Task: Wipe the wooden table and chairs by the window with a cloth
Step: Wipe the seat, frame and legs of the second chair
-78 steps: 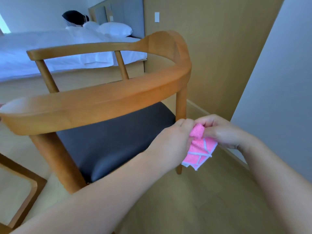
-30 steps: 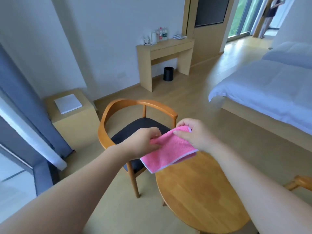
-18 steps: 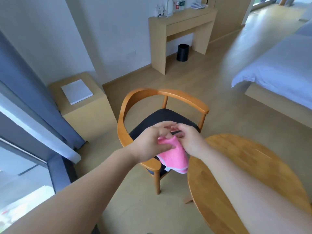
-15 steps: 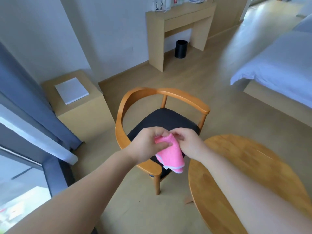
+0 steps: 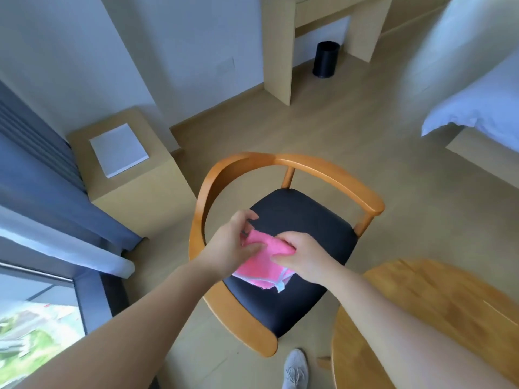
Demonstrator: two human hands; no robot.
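- The pale wood floor (image 5: 351, 141) lies open between the chair, the light wood desk (image 5: 280, 51) at the far wall and the white-covered bed (image 5: 483, 102) at the right edge.
- The round wooden table (image 5: 438, 304) fills the lower right; its rim stands just beside the chair's front corner, with a narrow strip of floor between.
- The curved-back wooden chair with a black seat (image 5: 303, 217) sits centre frame, with a light wood cabinet (image 5: 134, 189) and blue curtains (image 5: 36, 175) close on its left.
- The left hand (image 5: 233, 245) pinches the folded pink cloth (image 5: 264, 262) at its left edge; the right hand (image 5: 300, 256) grips its right side, fingers curled over it. The cloth hangs above the seat.
- A grey shoe (image 5: 295, 369) shows at the bottom edge.
- Against half a second ago, the view now looks more steeply down, the hands are over the seat, and the cloth is spread wider.
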